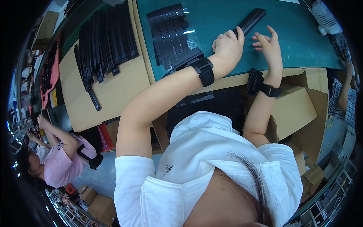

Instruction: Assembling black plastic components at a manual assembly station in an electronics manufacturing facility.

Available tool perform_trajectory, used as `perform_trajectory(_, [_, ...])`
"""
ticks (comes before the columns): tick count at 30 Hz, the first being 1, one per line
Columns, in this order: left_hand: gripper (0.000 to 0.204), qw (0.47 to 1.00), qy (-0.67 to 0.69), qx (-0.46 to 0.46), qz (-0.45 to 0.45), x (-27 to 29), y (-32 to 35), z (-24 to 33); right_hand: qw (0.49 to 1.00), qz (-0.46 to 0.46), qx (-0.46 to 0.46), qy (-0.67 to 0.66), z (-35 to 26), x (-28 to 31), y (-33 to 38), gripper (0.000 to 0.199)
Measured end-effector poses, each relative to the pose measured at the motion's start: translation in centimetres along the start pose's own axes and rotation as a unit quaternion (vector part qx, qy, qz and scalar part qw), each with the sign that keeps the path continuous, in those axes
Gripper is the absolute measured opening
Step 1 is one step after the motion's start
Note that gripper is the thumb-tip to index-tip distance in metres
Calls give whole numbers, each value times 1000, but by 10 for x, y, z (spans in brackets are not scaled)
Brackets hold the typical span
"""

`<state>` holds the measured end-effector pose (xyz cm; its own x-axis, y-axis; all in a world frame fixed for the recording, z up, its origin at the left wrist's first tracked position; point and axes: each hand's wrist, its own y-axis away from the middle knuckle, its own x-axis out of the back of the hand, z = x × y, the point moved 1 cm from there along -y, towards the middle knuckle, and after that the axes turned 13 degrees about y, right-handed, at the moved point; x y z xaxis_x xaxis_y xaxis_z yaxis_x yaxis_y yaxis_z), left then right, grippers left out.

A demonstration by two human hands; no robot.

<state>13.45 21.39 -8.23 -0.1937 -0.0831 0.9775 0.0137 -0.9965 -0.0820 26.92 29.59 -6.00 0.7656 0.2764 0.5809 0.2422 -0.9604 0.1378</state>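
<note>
Green tabletop point(302, 43), strip point(252, 21) in left hand point(229, 45)

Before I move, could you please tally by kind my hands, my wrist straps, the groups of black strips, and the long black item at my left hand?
Hands (left hand, right hand): 2
Black wrist straps: 2
Groups of black strips (on cardboard, on green table): 2
Long black item: 1
Total: 7
</note>
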Motion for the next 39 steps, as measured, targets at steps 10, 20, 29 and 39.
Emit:
perform_trajectory(10, [40,731,643,142,-178,91,15,-64,994,68,21,-88,-21,-32,12,79])
perform_trajectory(20, [33,452,879,107,-104,89,102,-60,892,-124,63,-431,-97,-81,66,16])
perform_trajectory(29, [31,375,916,130,-53,75,128,-61,893,-180,-29,-412,-108,-99,79,22])
perform_trajectory(39, [35,500,848,169,-48,88,145,-60,875,-189,35,-445,-77,-98,46,42])
